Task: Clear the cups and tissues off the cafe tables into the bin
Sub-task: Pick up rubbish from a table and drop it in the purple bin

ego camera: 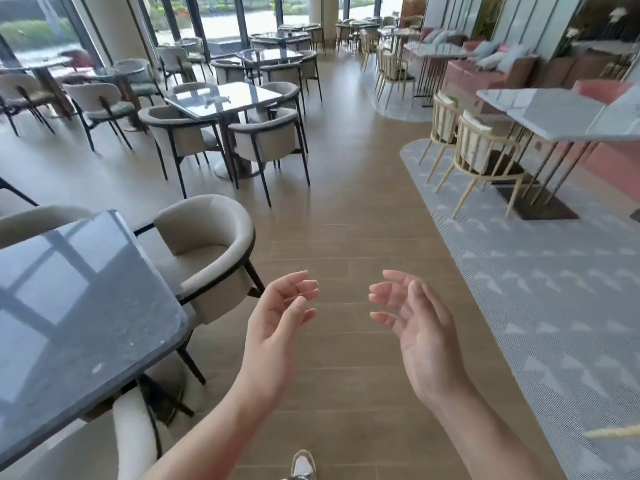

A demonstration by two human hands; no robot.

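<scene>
head view: left hand (277,320) and right hand (415,327) empty, fingers (304,293) relaxed; pale scraps (216,98), maybe tissues, on desk (249,93) ahead-left, nearer left hand.

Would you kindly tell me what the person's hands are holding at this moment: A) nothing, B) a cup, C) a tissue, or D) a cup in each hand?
A: the left hand and right hand are both open and empty, palms facing each other above the floor.
</scene>
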